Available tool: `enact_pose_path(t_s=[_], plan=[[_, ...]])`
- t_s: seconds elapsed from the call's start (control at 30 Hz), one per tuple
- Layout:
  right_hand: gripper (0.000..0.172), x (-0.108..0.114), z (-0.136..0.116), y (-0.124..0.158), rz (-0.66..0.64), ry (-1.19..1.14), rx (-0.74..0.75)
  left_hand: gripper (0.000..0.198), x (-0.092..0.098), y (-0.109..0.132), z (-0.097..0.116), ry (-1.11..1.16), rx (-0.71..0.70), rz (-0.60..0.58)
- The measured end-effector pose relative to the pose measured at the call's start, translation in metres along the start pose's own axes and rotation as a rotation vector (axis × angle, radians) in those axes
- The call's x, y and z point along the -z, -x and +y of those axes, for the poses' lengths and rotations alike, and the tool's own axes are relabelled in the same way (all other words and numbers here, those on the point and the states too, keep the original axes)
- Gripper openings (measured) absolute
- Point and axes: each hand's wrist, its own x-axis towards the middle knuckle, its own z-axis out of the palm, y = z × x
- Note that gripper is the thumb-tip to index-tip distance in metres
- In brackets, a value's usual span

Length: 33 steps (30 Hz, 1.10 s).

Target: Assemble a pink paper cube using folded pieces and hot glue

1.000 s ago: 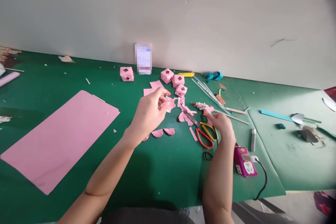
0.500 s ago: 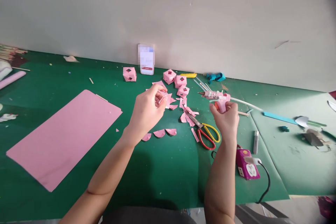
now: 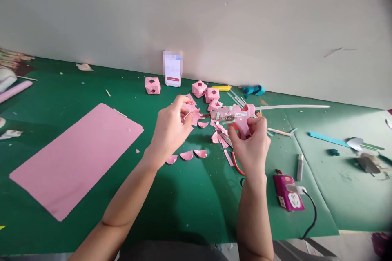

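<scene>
Apparently at the gluing step: holding a small pink paper piece [image 3: 196,117] up over the table [image 3: 190,195] in the left hand [image 3: 173,124], and levelling a glue gun [image 3: 241,121] at it from the right hand [image 3: 252,142]. On the left, pinched nearly closed on the paper between thumb and curled fingers. On the right, wrapped around the grip beside the orange trigger; cannot tell pressed from unpressed. Pointing the nozzle [image 3: 207,116] leftward at the paper's edge, either touching or just beside it; cannot tell which.

Seems to call next for a steady left hand, a light squeeze on the trigger, a thin run of glue along the edge, and fingertips clear of the probably hot tip.

For containers, see four small hollow pink paper boxes [image 3: 199,89] along the back: one beside the propped phone [image 3: 173,79], three clustered farther right. Cannot make out any contents through the cut-out holes. At the right, note a purple socket block [image 3: 288,192] with a white plug [image 3: 295,189] in it. Nearer, find three half-round pink pieces [image 3: 186,155] in a row, and scissors [image 3: 237,164] partly hidden by the right hand.
</scene>
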Motion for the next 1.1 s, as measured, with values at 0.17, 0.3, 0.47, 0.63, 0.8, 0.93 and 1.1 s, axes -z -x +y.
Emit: enact_pose_path(t_s=[0.17, 0.3, 0.47, 0.63, 0.8, 0.93, 1.1], plan=[[0.037, -0.002, 0.002, 0.000, 0.002, 0.034, 0.031, 0.024, 0.001, 0.000, 0.002, -0.025, -0.009, 0.001], [0.035, -0.002, 0.004, 0.000, 0.004, 0.045, 0.048, 0.025, 0.000, 0.000, 0.003, -0.030, -0.017, 0.008], [0.034, -0.002, 0.004, 0.000, 0.001, 0.040, 0.066, 0.026, -0.001, 0.000, 0.002, -0.053, -0.007, 0.006], [0.032, -0.002, 0.004, 0.000, 0.009, 0.045, 0.081, 0.025, -0.001, -0.001, 0.001, -0.055, -0.010, 0.003], [0.032, -0.002, 0.008, -0.001, 0.020, 0.071, 0.077, 0.026, -0.001, -0.001, 0.001, -0.040, -0.016, 0.009], [0.034, -0.001, 0.011, -0.003, 0.074, 0.152, 0.065, 0.027, 0.000, 0.000, 0.001, -0.020, -0.011, 0.013], [0.038, 0.004, 0.008, -0.005, 0.076, 0.119, -0.010, 0.026, 0.000, 0.000, 0.000, -0.016, -0.005, 0.012]])
